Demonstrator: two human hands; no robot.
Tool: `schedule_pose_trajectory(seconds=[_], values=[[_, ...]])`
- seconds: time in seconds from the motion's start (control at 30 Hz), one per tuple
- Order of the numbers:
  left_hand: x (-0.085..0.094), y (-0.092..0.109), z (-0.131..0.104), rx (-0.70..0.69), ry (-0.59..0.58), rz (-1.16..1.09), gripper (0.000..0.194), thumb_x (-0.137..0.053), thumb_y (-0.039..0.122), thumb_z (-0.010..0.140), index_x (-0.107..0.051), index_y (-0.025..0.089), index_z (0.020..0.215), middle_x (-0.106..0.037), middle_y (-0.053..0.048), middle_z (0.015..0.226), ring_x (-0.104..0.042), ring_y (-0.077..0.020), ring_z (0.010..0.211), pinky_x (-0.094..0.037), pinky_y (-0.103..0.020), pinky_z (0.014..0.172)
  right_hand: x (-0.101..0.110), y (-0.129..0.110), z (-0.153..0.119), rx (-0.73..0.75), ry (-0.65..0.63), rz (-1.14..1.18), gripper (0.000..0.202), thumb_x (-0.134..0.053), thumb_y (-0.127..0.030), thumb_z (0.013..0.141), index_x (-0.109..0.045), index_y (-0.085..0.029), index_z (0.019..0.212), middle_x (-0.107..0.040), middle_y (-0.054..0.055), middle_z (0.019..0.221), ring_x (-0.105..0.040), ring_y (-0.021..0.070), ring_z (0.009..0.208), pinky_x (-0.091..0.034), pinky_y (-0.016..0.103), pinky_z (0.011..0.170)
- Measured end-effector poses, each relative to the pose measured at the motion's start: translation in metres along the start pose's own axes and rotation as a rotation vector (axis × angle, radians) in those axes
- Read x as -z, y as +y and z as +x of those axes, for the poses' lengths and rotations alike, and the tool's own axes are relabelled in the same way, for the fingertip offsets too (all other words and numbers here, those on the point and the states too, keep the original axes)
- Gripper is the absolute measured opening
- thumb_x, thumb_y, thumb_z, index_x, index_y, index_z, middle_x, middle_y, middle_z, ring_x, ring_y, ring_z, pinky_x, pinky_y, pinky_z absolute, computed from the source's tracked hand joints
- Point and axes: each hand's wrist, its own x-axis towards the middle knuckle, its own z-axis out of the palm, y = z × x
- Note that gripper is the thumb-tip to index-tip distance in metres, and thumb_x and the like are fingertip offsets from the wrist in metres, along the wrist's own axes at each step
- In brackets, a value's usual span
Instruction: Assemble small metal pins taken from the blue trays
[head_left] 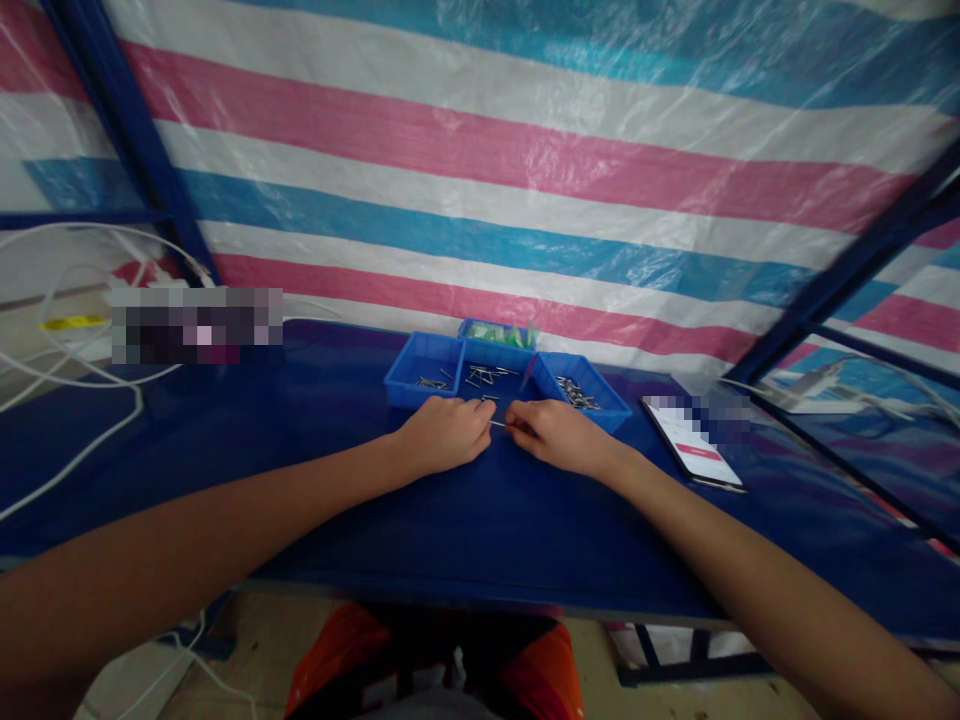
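My left hand [448, 436] is closed in a pinch above the blue table. A thin metal pin [498, 424] spans the small gap between my two hands. My right hand [561, 437] is also closed, its fingertips at the pin's other end. Just beyond the hands, several loose metal pins [484, 375] lie on the table between the bins. The left blue bin [397, 390] holds a few similar pins. Many small metal pieces [576, 393] fill part of the right blue bin [616, 412]. Their exact kind is too small to tell.
Behind these stands another blue bin [501, 352] with green items [499, 336] in clear plastic. A lit phone [697, 445] lies right of my hand. White cables [112, 440] run along the table's left side. A striped plastic sheet [525, 190] hangs behind the blue table [450, 540].
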Motion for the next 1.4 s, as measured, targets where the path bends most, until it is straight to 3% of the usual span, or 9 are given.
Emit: schedule_pose_trajectory(seconds=[0.5,0.77,1.17,1.4], values=[[0.002,0.003,0.000,-0.108,0.218,-0.072,0.015,-0.041,0.025,0.087,-0.053,0.016,0.085,-0.063,-0.001,0.075,-0.062,-0.0163,0.069,-0.042,-0.025,0.056,-0.012,-0.001,0.004,0.093,0.051,0.060,0.008,-0.044,-0.013,0.083,-0.052,-0.014,0.084,-0.060,0.004,0.076,-0.056,0.0134,0.067,-0.038,0.023,0.064],[0.003,0.004,-0.001,-0.126,0.216,-0.061,0.016,-0.040,0.025,0.087,-0.053,0.016,0.082,-0.064,-0.001,0.073,-0.062,-0.0153,0.067,-0.041,-0.025,0.054,-0.009,-0.001,0.002,0.081,0.054,0.014,0.007,-0.045,-0.015,0.083,-0.051,-0.016,0.079,-0.058,0.002,0.071,-0.053,0.0123,0.062,-0.035,0.023,0.060],[0.005,0.002,0.000,0.071,0.121,-0.016,0.013,-0.044,0.025,0.083,-0.054,0.017,0.081,-0.064,-0.002,0.067,-0.063,-0.0187,0.060,-0.035,-0.024,0.046,0.000,0.006,0.001,0.052,0.144,-0.080,0.006,-0.047,-0.019,0.085,-0.053,-0.017,0.086,-0.059,0.002,0.072,-0.056,0.0139,0.068,-0.036,0.023,0.063],[0.010,0.004,-0.001,0.026,0.093,0.055,0.017,-0.041,0.023,0.084,-0.056,0.016,0.085,-0.064,-0.004,0.066,-0.062,-0.0205,0.057,-0.038,-0.025,0.046,0.008,-0.002,-0.001,0.106,0.267,0.084,0.009,-0.047,-0.024,0.087,-0.053,-0.017,0.083,-0.058,0.000,0.072,-0.054,0.0116,0.064,-0.039,0.023,0.061]])
